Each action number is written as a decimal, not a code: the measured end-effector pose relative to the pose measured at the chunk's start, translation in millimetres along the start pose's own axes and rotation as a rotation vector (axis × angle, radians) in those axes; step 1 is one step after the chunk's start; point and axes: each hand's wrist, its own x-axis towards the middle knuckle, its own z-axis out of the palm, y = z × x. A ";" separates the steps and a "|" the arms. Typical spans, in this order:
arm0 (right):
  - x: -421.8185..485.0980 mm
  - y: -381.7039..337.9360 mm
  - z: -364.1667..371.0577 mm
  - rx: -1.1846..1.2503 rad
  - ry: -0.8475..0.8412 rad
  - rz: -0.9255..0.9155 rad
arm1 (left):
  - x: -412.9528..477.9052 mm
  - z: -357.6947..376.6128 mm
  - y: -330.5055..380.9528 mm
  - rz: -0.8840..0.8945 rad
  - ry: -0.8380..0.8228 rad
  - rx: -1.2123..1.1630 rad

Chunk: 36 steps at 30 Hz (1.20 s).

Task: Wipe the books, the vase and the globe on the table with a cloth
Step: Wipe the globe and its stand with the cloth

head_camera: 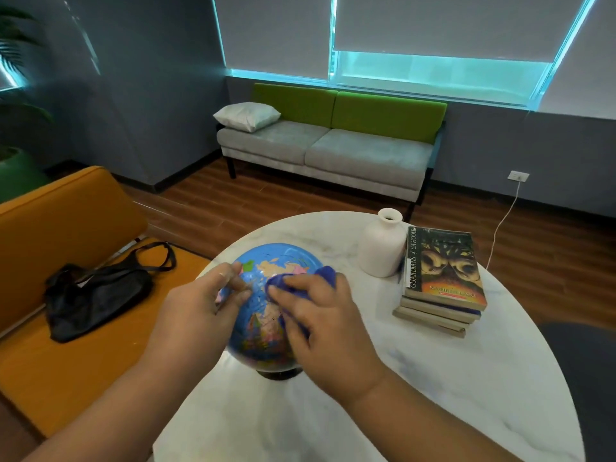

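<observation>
globe [266, 325]: glossy plastic; cloth [321, 274]: soft blue fabric; vase [383, 246]: matt white; table [466, 378]: smooth marble-look

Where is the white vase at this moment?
In the head view, the white ceramic vase stands on the round white marble table, right of centre, just left of the stack of paperback books and beyond the blue globe.
</observation>
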 end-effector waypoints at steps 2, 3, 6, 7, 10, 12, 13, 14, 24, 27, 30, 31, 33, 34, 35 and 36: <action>-4.3 -4.6 0.9 -0.170 -0.025 -0.272 | 0.8 -0.4 -0.7 0.008 0.010 0.036; -10.3 -3.2 3.7 -0.239 -0.061 -0.379 | 1.0 -0.4 -1.0 0.007 0.010 0.029; -39.8 3.1 11.7 -0.270 -0.216 -0.478 | 0.5 0.1 -1.2 -0.001 0.002 -0.006; -53.6 8.8 16.3 -0.185 -0.281 -0.433 | 0.3 -0.2 -0.8 -0.001 -0.001 0.000; -90.7 30.7 24.3 -0.156 -0.412 -0.286 | 1.9 -1.9 -1.1 0.005 -0.003 -0.015; -104.0 48.4 23.1 -0.227 -0.374 -0.140 | 1.8 -3.4 -4.7 0.009 -0.015 -0.090; -106.4 57.4 22.1 -0.215 -0.359 -0.062 | 0.2 -3.8 -9.1 0.011 -0.017 -0.141; -105.7 64.6 17.3 -0.198 -0.356 0.009 | -2.0 -3.5 -14.8 0.011 -0.015 -0.192; -90.8 81.4 -9.0 -0.059 -0.350 0.469 | -22.2 30.0 -106.2 -0.371 -0.193 -0.077; -97.2 79.4 -9.0 -0.008 -0.421 0.513 | -15.7 36.4 -101.0 -0.369 -0.222 -0.078; -104.0 81.3 -5.9 0.021 -0.478 0.591 | -10.7 41.2 -103.8 -0.393 -0.217 -0.064; -105.4 82.7 -4.3 0.035 -0.486 0.629 | -9.8 42.6 -105.9 -0.406 -0.229 -0.073; -104.9 83.2 -1.2 0.062 -0.500 0.698 | -10.2 44.8 -106.8 -0.406 -0.243 -0.114; -103.6 82.7 1.7 0.070 -0.508 0.722 | -9.9 45.8 -107.2 -0.394 -0.237 -0.139; -102.0 82.6 8.0 0.075 -0.515 0.745 | -5.3 45.7 -108.5 -0.375 -0.233 -0.152; -101.1 81.6 10.6 0.093 -0.513 0.758 | -3.8 46.2 -108.0 -0.363 -0.216 -0.166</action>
